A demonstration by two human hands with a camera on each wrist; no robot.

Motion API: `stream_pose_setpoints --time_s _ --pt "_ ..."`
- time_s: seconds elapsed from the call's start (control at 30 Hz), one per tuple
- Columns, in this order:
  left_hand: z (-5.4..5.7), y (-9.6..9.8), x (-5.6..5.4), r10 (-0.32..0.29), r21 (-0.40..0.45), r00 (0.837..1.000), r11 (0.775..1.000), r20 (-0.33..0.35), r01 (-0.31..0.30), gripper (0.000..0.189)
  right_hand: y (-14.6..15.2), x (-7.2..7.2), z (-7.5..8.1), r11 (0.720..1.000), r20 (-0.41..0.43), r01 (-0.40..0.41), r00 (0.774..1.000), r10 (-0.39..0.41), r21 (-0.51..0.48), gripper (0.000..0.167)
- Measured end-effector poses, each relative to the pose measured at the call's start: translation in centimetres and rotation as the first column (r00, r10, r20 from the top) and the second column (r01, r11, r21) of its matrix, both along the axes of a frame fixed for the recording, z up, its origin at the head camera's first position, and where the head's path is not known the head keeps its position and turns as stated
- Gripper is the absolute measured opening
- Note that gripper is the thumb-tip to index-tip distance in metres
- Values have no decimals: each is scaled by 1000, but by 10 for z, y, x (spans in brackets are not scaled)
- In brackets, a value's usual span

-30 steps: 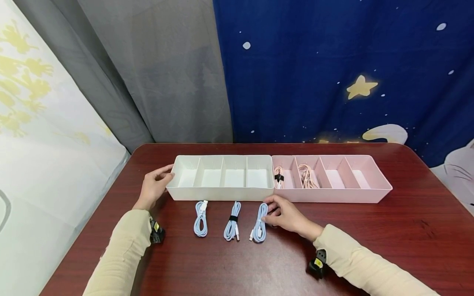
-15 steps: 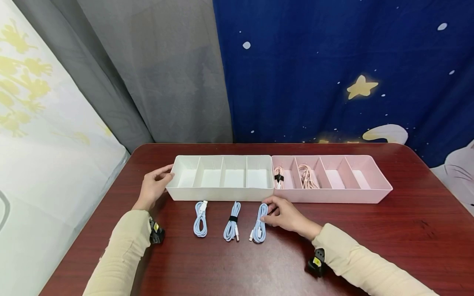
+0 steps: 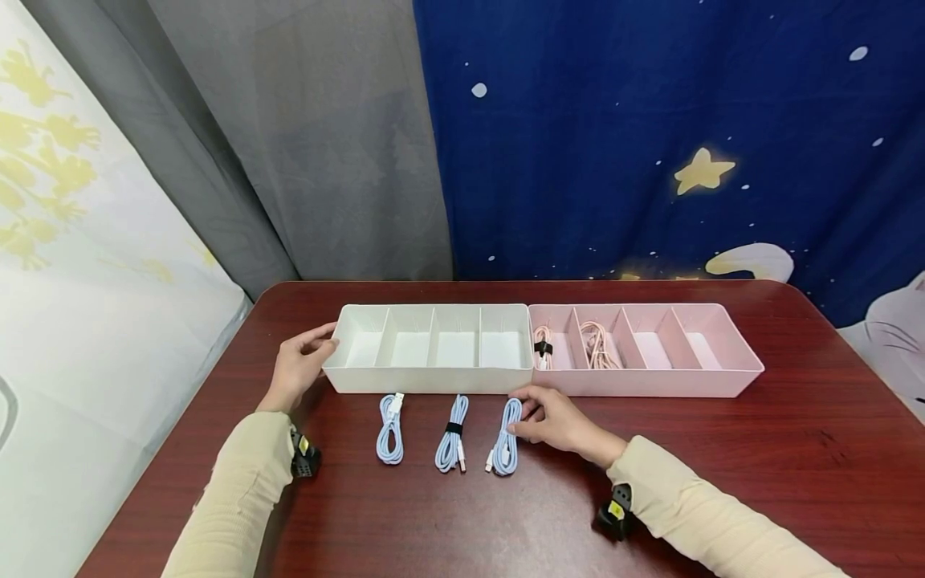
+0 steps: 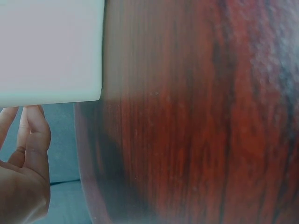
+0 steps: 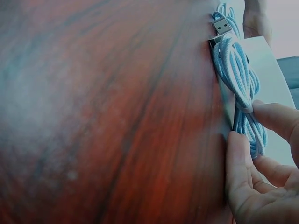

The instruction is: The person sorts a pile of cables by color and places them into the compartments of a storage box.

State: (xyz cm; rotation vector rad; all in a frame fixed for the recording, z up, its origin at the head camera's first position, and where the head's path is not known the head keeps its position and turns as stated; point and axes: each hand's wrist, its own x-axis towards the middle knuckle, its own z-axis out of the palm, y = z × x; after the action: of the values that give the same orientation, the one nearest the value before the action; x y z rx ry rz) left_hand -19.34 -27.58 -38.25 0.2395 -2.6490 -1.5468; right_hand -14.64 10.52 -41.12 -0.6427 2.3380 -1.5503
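My left hand point(image 3: 295, 372) touches the left end of a white divided box point(image 3: 433, 380) with its fingertips. In the left wrist view, the fingers point(image 4: 37, 123) lie against that box's end wall. My right hand point(image 3: 555, 419) has thumb and fingers around the right side of a coiled light-blue USB cable point(image 3: 506, 449), which lies on the table. The right wrist view shows that coil point(image 5: 236, 70) with its pale tie between my fingertips. To the left lie a second blue cable point(image 3: 451, 449) with a black strap and a third blue cable point(image 3: 390, 437).
A pink divided box point(image 3: 636, 384) adjoins the white one on the right. Its two left compartments hold a pink cable point(image 3: 543, 345) with a black strap and a loose pink cable point(image 3: 598, 349). All stand on a reddish-brown table point(image 3: 405, 522); curtains point(image 3: 347, 160) hang behind it.
Both hands, the cables and the boxes keep their places; only the head view shifts very slightly.
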Motion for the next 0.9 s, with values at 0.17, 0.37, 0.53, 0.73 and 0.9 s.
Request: stream_pose_setpoints --time_s 0.17,0.37,0.53,0.73,0.9 --pt "0 0 0 6 3 1000 1000 1 -6 45 -1 -1 -3 1000 13 6 1000 -6 -5 43" --pt "-1 -1 0 7 7 1000 1000 -1 -7 45 0 0 -2 1000 24 4 1000 -4 -15 42" --pt "-1 -1 0 7 14 1000 1000 -2 -7 45 0 2 2 999 12 -11 1000 12 -32 43" --pt "0 0 0 2 18 1000 1000 -1 -2 45 1 2 3 999 10 -11 1000 11 -42 43" --pt "0 0 0 -2 24 1000 1000 -4 2 45 2 3 3 999 16 -11 1000 11 -33 43"
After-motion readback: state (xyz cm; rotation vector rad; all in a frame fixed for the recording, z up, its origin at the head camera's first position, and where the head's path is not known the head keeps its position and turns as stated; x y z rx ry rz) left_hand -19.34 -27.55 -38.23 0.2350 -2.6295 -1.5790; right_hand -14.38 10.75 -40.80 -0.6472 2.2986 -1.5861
